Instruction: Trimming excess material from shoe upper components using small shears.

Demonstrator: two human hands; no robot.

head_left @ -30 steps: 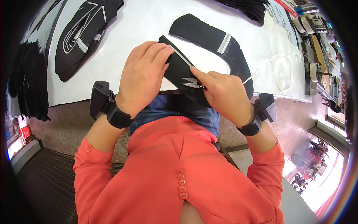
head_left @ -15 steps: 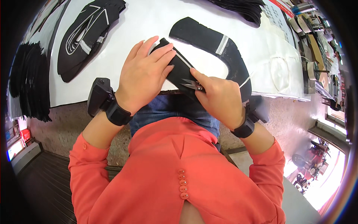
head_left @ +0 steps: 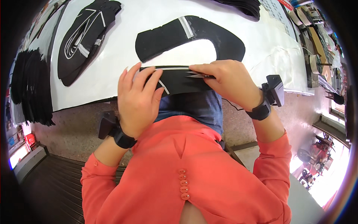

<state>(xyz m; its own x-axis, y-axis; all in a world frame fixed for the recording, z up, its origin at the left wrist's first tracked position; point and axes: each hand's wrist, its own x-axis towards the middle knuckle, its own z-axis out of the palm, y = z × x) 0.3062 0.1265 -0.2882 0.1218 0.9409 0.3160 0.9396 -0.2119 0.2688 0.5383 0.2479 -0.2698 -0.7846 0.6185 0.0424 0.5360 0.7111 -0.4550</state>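
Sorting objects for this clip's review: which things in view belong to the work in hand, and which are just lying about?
In hand:
black curved piece, under the left hand
white strip, along its edge
small scissors, in the right hand

Apparently lying about:
black stack with white strips, left
black bundle, far left
dark pile, picture's top

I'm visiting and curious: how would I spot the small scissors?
Find the white table. At its near edge, the right hand rests on a black piece. The small scissors poke leftward from that hand, set apart from the flat piece by silvery, pointed blades.
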